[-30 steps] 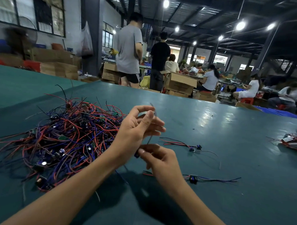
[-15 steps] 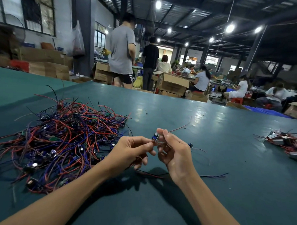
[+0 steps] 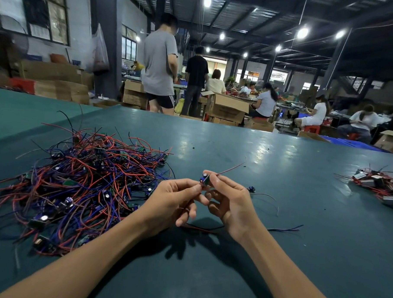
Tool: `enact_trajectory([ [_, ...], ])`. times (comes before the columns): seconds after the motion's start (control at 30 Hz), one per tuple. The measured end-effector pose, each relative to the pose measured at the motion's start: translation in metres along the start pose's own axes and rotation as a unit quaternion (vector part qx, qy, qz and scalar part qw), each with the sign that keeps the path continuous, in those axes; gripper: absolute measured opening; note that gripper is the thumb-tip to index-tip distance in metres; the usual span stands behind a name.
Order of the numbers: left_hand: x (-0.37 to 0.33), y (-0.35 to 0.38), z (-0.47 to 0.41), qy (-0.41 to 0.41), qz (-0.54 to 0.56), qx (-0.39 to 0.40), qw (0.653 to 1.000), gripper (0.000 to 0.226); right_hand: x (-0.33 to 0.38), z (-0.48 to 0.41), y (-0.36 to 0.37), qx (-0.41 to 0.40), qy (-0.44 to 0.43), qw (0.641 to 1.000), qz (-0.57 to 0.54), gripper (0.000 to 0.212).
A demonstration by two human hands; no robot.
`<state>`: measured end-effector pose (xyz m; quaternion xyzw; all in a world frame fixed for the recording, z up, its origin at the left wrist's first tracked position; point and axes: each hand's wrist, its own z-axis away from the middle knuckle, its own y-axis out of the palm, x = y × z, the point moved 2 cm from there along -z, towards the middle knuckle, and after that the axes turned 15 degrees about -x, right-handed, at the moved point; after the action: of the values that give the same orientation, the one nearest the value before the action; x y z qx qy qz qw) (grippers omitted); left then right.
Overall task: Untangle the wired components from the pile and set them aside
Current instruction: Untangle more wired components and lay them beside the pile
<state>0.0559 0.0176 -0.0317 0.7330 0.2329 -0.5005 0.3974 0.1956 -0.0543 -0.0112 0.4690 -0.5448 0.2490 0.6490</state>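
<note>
A tangled pile of red, blue and purple wired components (image 3: 77, 184) lies on the green table (image 3: 280, 175) at the left. Between my hands is one small wired component (image 3: 204, 179) with a blue capacitor; a red wire sticks up and right from it. My left hand (image 3: 173, 204) pinches it with thumb and forefinger. My right hand (image 3: 230, 200) pinches it from the other side, fingers curled. Its other wires hang below my hands onto the table. Two separated components lie behind and under my right hand: one (image 3: 251, 189) just right of it, and purple wire ends (image 3: 284, 229) farther right.
A second heap of wired parts (image 3: 378, 186) sits at the table's right edge. Beyond the far edge stand cardboard boxes (image 3: 226, 109) and several people, standing and seated.
My hands dropped from a raised, apart position and came together low over the table, both pinching the small component. Over the last half second they barely moved.
</note>
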Motion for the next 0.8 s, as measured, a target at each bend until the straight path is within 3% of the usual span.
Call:
enact_trajectory([
  [0.07, 0.001, -0.002, 0.000, 0.114, -0.123, -0.066, 0.984, 0.011, 0.001, -0.001, 0.000, -0.013, -0.012, 1.000, -0.001, 0.037],
  [0.17, -0.001, -0.002, 0.004, 0.327, -0.338, -0.103, 0.876, 0.012, 0.002, -0.002, -0.003, -0.036, -0.022, 0.999, -0.008, 0.027],
  [0.37, -0.013, -0.007, 0.009, 0.433, -0.468, -0.174, 0.751, 0.020, 0.022, -0.019, -0.028, -0.145, -0.055, 0.984, -0.092, 0.021],
  [0.57, -0.016, -0.018, 0.001, 0.399, -0.467, -0.219, 0.758, 0.021, 0.029, -0.044, -0.081, -0.245, 0.012, 0.966, -0.080, 0.010],
  [0.7, -0.011, -0.021, -0.002, 0.366, -0.502, -0.197, 0.758, 0.019, 0.023, -0.055, -0.093, -0.267, 0.111, 0.956, -0.045, 0.021],
  [0.8, -0.013, -0.022, -0.004, 0.364, -0.522, -0.186, 0.748, 0.021, 0.025, -0.057, -0.099, -0.282, 0.131, 0.950, -0.034, 0.025],
])
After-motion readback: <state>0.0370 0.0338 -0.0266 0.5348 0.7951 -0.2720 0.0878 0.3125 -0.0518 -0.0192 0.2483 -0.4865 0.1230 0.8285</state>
